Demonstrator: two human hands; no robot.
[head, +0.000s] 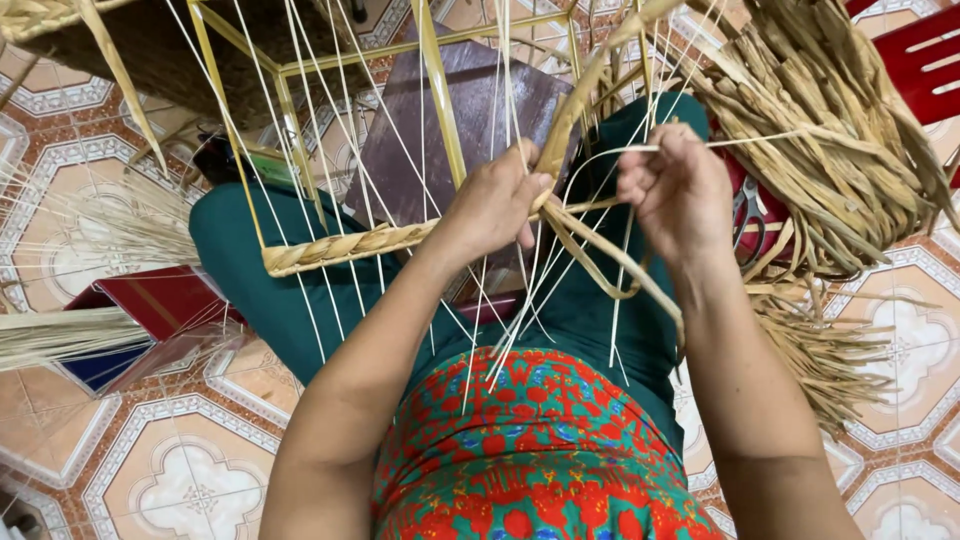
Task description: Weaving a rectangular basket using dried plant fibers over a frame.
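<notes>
Straw-coloured flat strand (pixel 590 245) pinched by left hand (pixel 495 205) at one braided band (pixel 340 246) on frame (pixel 432 95); right hand (pixel 675 190) closed on one thin white strand (pixel 590 160). One pair of scissors (pixel 748 215) beside it.

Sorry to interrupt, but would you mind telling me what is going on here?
A seated person is weaving flat straw strips through thin upright strands on a yellow frame over their lap. The left hand pinches the strip at the end of a finished braided row; the right hand grips a thin strand. A pile of loose straw and scissors lie to the right.
</notes>
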